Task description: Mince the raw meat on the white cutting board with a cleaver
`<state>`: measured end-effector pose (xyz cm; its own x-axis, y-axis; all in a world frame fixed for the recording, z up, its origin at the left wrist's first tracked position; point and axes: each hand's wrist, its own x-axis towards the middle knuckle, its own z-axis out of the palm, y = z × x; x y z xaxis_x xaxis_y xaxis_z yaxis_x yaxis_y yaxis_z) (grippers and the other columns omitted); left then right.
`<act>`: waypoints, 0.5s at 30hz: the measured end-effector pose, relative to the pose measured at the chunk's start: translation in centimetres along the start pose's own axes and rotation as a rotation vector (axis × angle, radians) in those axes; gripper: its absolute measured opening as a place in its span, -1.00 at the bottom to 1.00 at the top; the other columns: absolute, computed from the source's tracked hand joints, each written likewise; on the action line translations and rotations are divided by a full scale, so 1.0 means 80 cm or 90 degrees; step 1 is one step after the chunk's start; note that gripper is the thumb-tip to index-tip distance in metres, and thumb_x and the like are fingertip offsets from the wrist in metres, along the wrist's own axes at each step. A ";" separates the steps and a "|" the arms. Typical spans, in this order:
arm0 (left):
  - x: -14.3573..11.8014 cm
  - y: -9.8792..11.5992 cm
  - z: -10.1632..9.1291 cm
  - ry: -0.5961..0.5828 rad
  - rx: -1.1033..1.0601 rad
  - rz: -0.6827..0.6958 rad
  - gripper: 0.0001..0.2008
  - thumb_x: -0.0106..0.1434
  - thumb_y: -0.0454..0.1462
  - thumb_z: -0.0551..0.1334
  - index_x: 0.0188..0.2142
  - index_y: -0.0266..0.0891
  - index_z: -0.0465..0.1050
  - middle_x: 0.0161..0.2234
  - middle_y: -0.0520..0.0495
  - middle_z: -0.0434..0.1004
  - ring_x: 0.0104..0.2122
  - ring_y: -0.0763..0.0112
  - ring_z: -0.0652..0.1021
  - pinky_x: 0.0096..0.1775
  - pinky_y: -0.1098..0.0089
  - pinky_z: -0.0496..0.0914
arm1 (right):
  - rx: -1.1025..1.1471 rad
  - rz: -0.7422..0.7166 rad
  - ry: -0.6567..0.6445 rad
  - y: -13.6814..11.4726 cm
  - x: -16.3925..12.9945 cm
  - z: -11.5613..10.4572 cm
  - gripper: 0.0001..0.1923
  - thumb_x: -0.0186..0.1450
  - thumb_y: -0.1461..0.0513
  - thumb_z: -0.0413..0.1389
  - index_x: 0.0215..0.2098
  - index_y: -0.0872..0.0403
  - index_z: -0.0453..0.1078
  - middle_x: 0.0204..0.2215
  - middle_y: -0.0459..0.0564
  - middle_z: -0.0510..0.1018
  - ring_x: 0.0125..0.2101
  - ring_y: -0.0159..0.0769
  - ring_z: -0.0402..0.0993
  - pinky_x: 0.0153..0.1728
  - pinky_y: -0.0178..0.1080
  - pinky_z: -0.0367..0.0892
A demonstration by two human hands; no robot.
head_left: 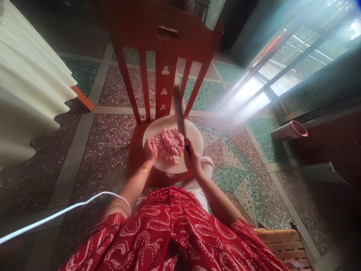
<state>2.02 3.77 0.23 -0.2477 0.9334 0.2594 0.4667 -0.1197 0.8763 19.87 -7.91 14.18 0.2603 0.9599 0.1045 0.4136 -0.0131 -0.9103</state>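
Observation:
A pale round cutting board (194, 131) rests on the seat of a red-brown chair. Pink minced meat (170, 145) lies heaped in its middle. My right hand (192, 156) is closed around the dark handle of a cleaver (179, 111). The blade is raised over the right side of the meat, tilted up and away from me, and slightly blurred. At the board's left edge, my left hand (150, 149) has its fingers curled in beside the meat. Whatever those fingers may hold is hidden.
Beyond the board rises the slatted chair back (163, 56). A cream scalloped cloth (34, 86) hangs at the left. A white cable (70, 209) runs by my left arm. At the right are a bucket-like container (290, 130) and a slatted wooden seat (282, 244).

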 end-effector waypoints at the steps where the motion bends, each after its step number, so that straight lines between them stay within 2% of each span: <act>1: 0.000 0.001 -0.001 0.000 0.000 -0.002 -0.73 0.31 -0.21 -0.05 -0.17 -0.25 0.35 -0.20 -0.25 0.49 -0.15 0.22 0.52 -0.06 0.19 0.40 | -0.022 0.039 -0.031 0.014 -0.002 0.007 -0.45 0.26 0.08 0.07 0.19 0.03 0.30 -0.21 0.03 0.59 -0.24 -0.25 0.49 -0.23 -0.25 0.42; 3: 0.000 0.003 -0.002 -0.013 -0.003 -0.006 -0.75 0.29 -0.22 -0.03 -0.16 -0.26 0.34 -0.21 -0.24 0.50 -0.15 0.21 0.52 -0.05 0.18 0.39 | -0.037 0.141 -0.101 0.031 -0.007 0.012 -0.49 0.25 0.08 0.07 0.15 0.03 0.35 -0.43 -0.06 0.57 -0.45 -0.32 0.47 -0.41 -0.32 0.40; 4: 0.001 0.003 -0.003 -0.024 -0.005 -0.007 -0.75 0.29 -0.22 -0.03 -0.16 -0.26 0.34 -0.22 -0.23 0.50 -0.15 0.21 0.52 -0.05 0.17 0.39 | -0.026 0.182 -0.126 0.031 -0.009 0.008 -0.47 0.27 0.08 0.06 0.17 0.03 0.32 -0.56 -0.14 0.50 -0.58 -0.38 0.38 -0.54 -0.36 0.34; 5: 0.001 0.003 -0.003 -0.031 -0.007 -0.007 -0.74 0.29 -0.23 -0.04 -0.16 -0.26 0.34 -0.22 -0.23 0.50 -0.16 0.20 0.52 -0.06 0.16 0.39 | -0.002 0.202 -0.136 0.025 -0.010 0.002 -0.44 0.28 0.07 0.03 0.22 0.05 0.26 -0.66 -0.21 0.39 -0.68 -0.43 0.26 -0.64 -0.40 0.26; 7: 0.001 0.003 -0.002 -0.035 -0.007 -0.008 -0.73 0.29 -0.23 -0.06 -0.16 -0.26 0.34 -0.21 -0.24 0.50 -0.18 0.19 0.52 -0.07 0.15 0.40 | 0.062 0.173 -0.127 -0.001 -0.009 -0.014 -0.37 0.32 0.05 -0.02 0.32 0.07 0.09 -0.74 -0.29 0.22 -0.76 -0.48 0.08 -0.73 -0.43 0.12; 9: 0.001 0.002 -0.001 -0.021 -0.003 -0.012 -0.71 0.30 -0.22 -0.07 -0.16 -0.27 0.34 -0.20 -0.26 0.49 -0.17 0.19 0.52 -0.07 0.16 0.40 | 0.097 0.074 -0.082 -0.029 -0.005 -0.027 -0.35 0.35 0.06 -0.04 0.36 0.04 -0.01 -0.72 -0.28 0.23 -0.74 -0.47 0.11 -0.69 -0.43 0.17; 11: 0.000 0.000 0.001 -0.019 -0.002 -0.016 -0.71 0.30 -0.21 -0.07 -0.16 -0.27 0.34 -0.19 -0.27 0.49 -0.17 0.20 0.52 -0.07 0.17 0.40 | 0.084 -0.019 -0.027 -0.041 0.000 -0.028 -0.38 0.35 0.08 -0.04 0.35 0.00 0.01 -0.62 -0.19 0.38 -0.63 -0.43 0.26 -0.56 -0.38 0.31; 13: 0.000 0.000 0.001 -0.020 -0.001 -0.014 -0.72 0.31 -0.21 -0.07 -0.16 -0.27 0.34 -0.19 -0.27 0.50 -0.16 0.20 0.52 -0.07 0.18 0.40 | 0.044 -0.060 0.016 -0.027 0.000 -0.017 -0.44 0.34 0.10 -0.03 0.30 -0.03 0.13 -0.43 -0.06 0.52 -0.44 -0.35 0.42 -0.36 -0.30 0.41; 15: 0.000 -0.001 0.001 -0.012 0.004 -0.005 -0.73 0.30 -0.23 -0.07 -0.16 -0.27 0.33 -0.18 -0.28 0.49 -0.15 0.20 0.52 -0.06 0.18 0.39 | 0.004 -0.032 0.002 0.001 -0.004 -0.002 -0.50 0.31 0.12 0.01 0.20 -0.01 0.28 -0.24 0.02 0.57 -0.24 -0.26 0.47 -0.21 -0.23 0.42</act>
<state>2.04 3.81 0.16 -0.2348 0.9407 0.2448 0.4703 -0.1105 0.8756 19.93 -8.25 14.12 0.2426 0.9582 0.1519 0.4215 0.0369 -0.9061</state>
